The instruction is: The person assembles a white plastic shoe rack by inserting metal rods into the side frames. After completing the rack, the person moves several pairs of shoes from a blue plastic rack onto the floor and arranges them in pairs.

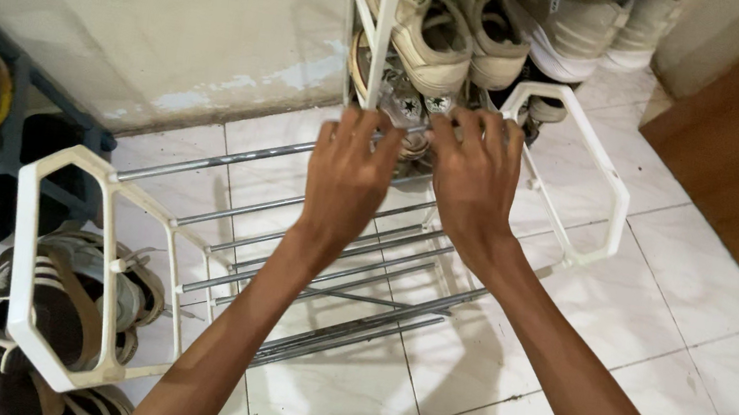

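Both hands are reaching forward over a shoe rack section lying on the tiled floor [717, 310]. The left hand [348, 171] is resting with fingers spread slightly and curled down onto the far metal rods [323, 273], near the pair of star-marked sneakers [411, 108] just beyond the fingertips. The right hand [476, 179] is lying just beside it, fingers likewise fanned and bent over the same spot; whether either hand is actually pinching a rod or a shoe cannot be told, since the fingertips are hidden behind the knuckles.

The rack section is stretching from beneath the hands back toward the wrists, with a white hexagonal end frame [62, 267] well off to the left of the left forearm and another white end frame [596, 185] just to the right of the right hand. It is probably light but stiff: thin smooth rods that may be slipping out of plastic sockets, so gripping the white frames looks safer than the rods. Both arms are extending nearly straight, wrists level, palms facing down. Beige sneakers [438, 45] are sitting on the upright rack beyond the hands.
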